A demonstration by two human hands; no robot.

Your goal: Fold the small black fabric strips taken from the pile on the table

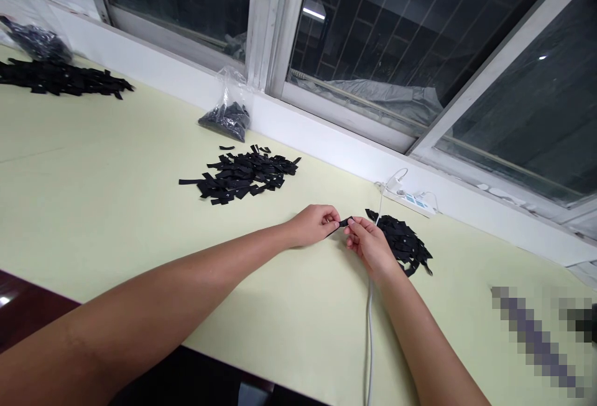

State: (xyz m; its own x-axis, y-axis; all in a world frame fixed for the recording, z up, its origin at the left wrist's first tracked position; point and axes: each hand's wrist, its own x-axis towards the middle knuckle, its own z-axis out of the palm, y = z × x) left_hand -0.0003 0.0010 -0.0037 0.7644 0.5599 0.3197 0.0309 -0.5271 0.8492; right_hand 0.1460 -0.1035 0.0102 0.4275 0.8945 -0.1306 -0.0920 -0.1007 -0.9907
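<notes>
Between my two hands a short black fabric strip is held just above the pale table. My left hand pinches one end of it, and the fingers of my right hand are closed on the other end. Close by my right hand lies a pile of black strips, partly hidden behind that hand. A second, larger pile of black strips is spread out beyond my left hand. Small light marks show on some of the strips.
A clear plastic bag with black pieces stands against the wall. Another black pile and bag are at far left. A white power strip lies by the wall; its cable crosses the table under my right arm.
</notes>
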